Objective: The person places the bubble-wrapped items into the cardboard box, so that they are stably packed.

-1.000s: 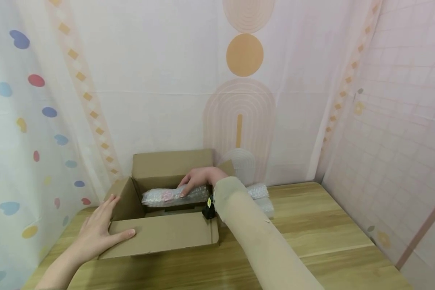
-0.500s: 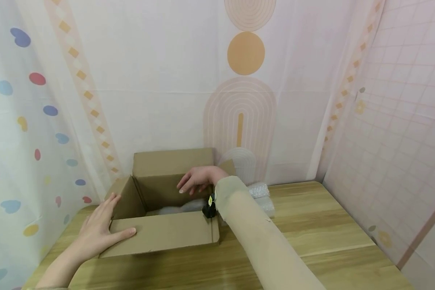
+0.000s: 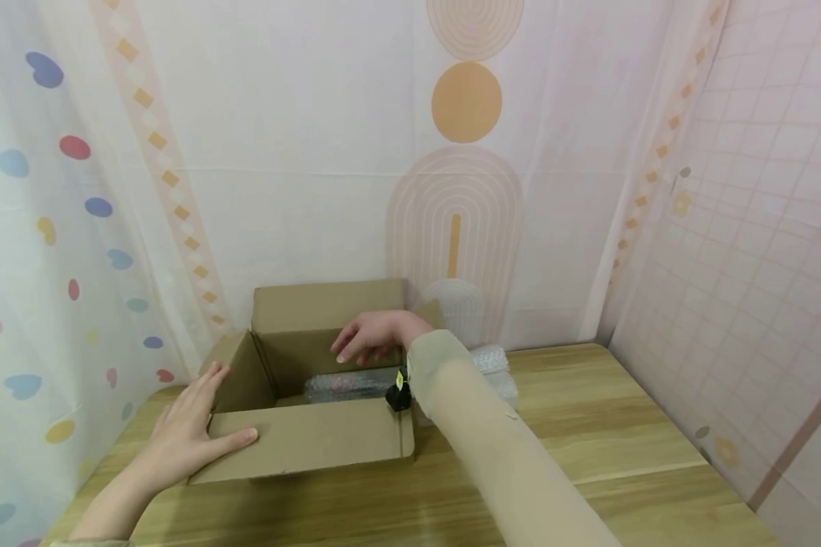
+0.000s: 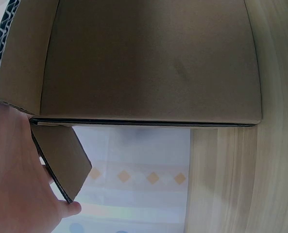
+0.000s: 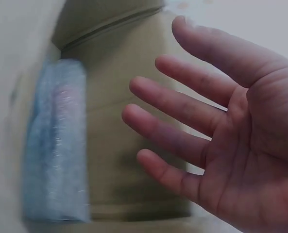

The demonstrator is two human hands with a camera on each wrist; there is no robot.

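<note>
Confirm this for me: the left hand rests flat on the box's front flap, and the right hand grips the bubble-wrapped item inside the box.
Wrong on the grip. The right hand hovers open above the bubble-wrapped item, apart from it, as the right wrist view shows. The left hand does rest flat on the front flap of the box.

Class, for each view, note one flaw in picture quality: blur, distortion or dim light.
Head view: sharp, evenly lit, walls bowed at the edges. Left wrist view: box dim, table grain curved by the lens. Right wrist view: bubble-wrapped bundle smeared with blur; right hand clearer.

Bubble-wrapped bundle (image 3: 347, 384) half hidden behind box (image 3: 308, 444) front wall; blurred in right wrist view.
</note>
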